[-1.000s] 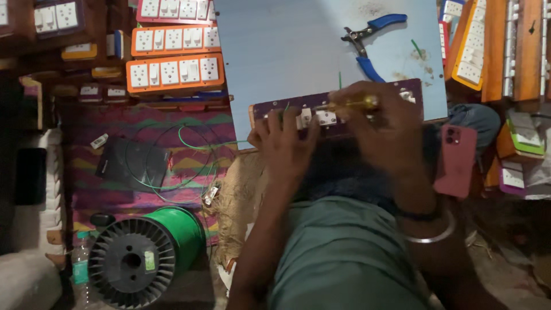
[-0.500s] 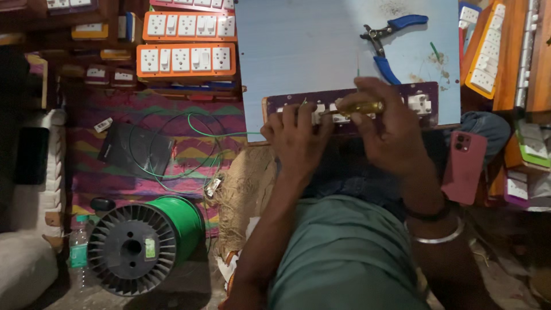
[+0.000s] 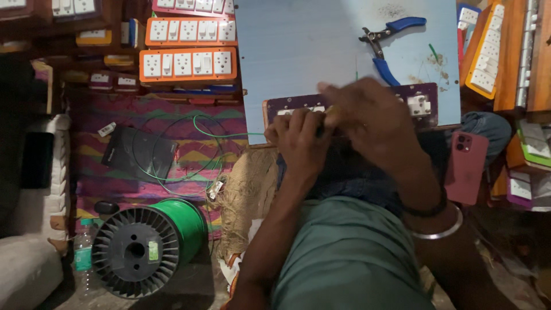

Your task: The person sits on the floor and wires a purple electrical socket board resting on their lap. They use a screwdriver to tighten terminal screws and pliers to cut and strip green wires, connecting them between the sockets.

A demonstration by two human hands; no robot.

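Green wire wound on a black ribbed spool sits nearest, on the floor beside a coarse fibre mat. Above the lap, the left hand curls shut on the near edge of the purple switch board, which lies on the pale blue bench. The right hand covers its middle; what its grip holds I cannot tell, whereas a yellow handle showed earlier. Blue-handled pliers lie beyond.

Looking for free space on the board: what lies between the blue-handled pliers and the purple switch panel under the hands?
In the head view, only bare pale-blue board separates the pliers from the purple switch panel; their lower handle nearly reaches it.
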